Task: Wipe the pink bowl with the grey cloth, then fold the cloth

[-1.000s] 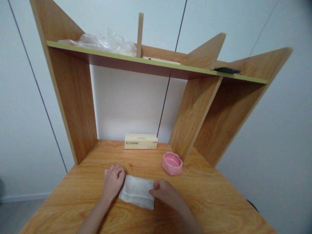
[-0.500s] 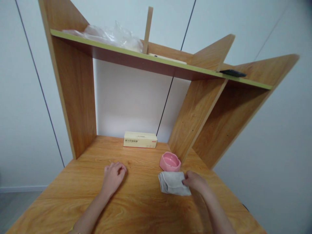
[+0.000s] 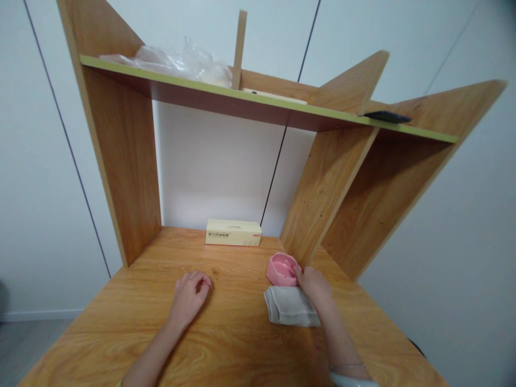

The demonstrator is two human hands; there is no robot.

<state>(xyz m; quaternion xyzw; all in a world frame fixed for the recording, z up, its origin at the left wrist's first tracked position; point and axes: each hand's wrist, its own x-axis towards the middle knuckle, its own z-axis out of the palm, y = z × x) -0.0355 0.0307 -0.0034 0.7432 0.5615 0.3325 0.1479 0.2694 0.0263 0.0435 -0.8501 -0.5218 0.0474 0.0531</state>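
Note:
A pink ashtray [image 3: 278,275] with notches in its rim stands on the desk, right of the middle. My right hand [image 3: 314,285] grips its right rim, with the thumb reaching over the inner side. Just in front of the ashtray lies a folded grey cloth [image 3: 292,307], partly covered by my right hand and forearm. My left hand [image 3: 190,295] rests on the wooden desktop to the left, fingers curled in towards the thumb, and I see nothing in it.
A cream-coloured box [image 3: 233,234] with printed lettering sits at the back of the desk [image 3: 226,349]. Upright wooden panels [image 3: 328,193] hold a shelf [image 3: 278,110] above. On the shelf are a clear plastic bag [image 3: 181,63] and a dark flat object [image 3: 387,116].
My right hand has let go of the grey cloth's right edge, moved up and left, and taken hold of the ashtray's rim. The left hand stays about where it was.

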